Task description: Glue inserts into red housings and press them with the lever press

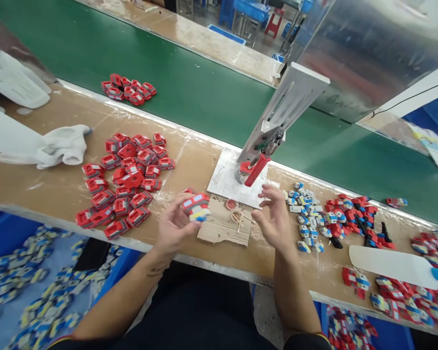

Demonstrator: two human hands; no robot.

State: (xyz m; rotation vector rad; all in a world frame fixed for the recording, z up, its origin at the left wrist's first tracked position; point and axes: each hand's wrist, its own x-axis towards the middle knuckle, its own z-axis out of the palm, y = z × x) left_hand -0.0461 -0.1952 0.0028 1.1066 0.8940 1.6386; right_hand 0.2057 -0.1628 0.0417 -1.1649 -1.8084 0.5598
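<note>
My left hand [173, 224] grips a small toy car [196, 207] with red, white, blue and yellow parts, between thumb and fingers. To its right, my right hand [275, 217] hangs over the table with thumb and fingers apart and nothing in it. Between and beyond both hands stands a toggle clamp [257, 170] with a red handle, fixed to a white base plate [219, 177]. A red part [245, 168] sits beneath the clamp. On a piece of cardboard [219, 231] are small round dishes, one with red contents [231, 204], and several cotton swabs [239, 221].
Red toy car shells [131, 180] are piled at left, and more [129, 90] lie on the green conveyor belt [190, 87]. White-and-blue parts [306, 214] and red pieces [345, 216] are heaped at right. Blue bins [111, 277] filled with parts stand below the table edge.
</note>
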